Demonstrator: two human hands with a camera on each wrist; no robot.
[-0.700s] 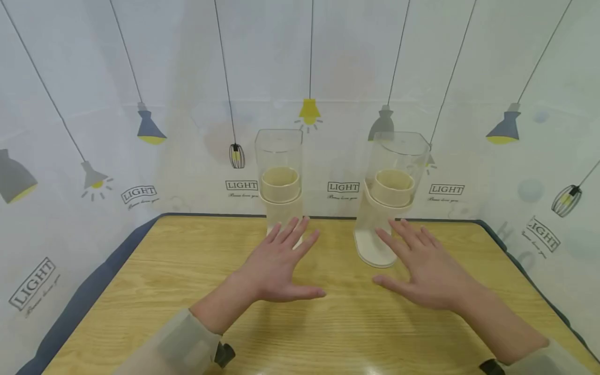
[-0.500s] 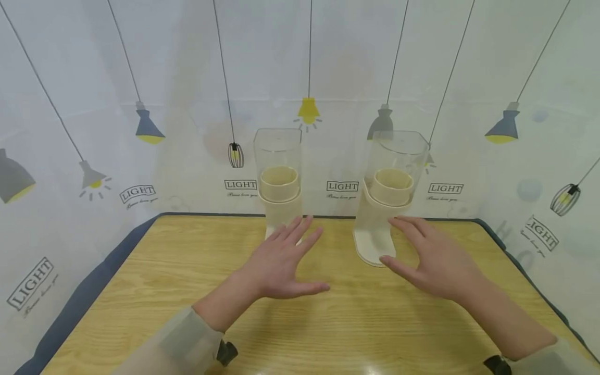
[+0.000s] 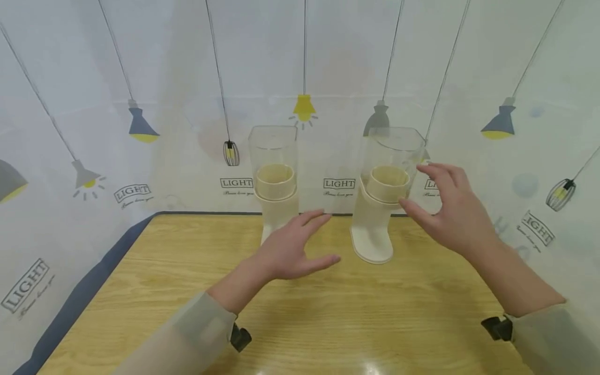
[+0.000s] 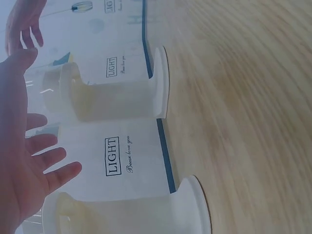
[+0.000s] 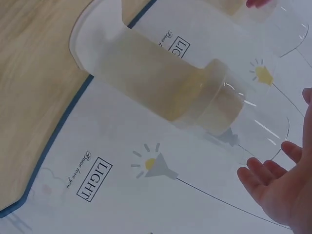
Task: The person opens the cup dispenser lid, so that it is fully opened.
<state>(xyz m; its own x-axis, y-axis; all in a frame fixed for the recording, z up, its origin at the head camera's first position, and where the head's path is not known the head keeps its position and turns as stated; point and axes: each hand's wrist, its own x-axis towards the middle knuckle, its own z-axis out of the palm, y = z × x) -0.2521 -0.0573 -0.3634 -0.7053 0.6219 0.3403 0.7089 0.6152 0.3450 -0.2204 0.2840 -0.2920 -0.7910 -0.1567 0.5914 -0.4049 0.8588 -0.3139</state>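
Two matching cream stands with curved feet stand at the back of the table, each bearing a clear, open-topped container with a cream ring inside its lower part. The right stand (image 3: 370,224) carries one clear container (image 3: 394,141); the left stand (image 3: 278,211) carries the other clear container (image 3: 273,143). My right hand (image 3: 457,219) is raised at the right container's side, thumb and fingers spread apart; in the right wrist view its fingertips (image 5: 248,178) lie close to the clear wall, contact unclear. My left hand (image 3: 292,250), holding nothing, hovers before the left stand, hiding part of its foot.
The wooden table (image 3: 328,312) ends at a dark blue edge strip (image 3: 206,212). Behind and beside it rises a pale wall covering (image 3: 187,120) printed with lamps and the word LIGHT. Both cuffs carry a dark wrist device (image 3: 240,337).
My right hand has risen from in front of the right stand's foot to its container's right side. My left hand has shifted slightly right and up and turned. Both stands have stayed put.
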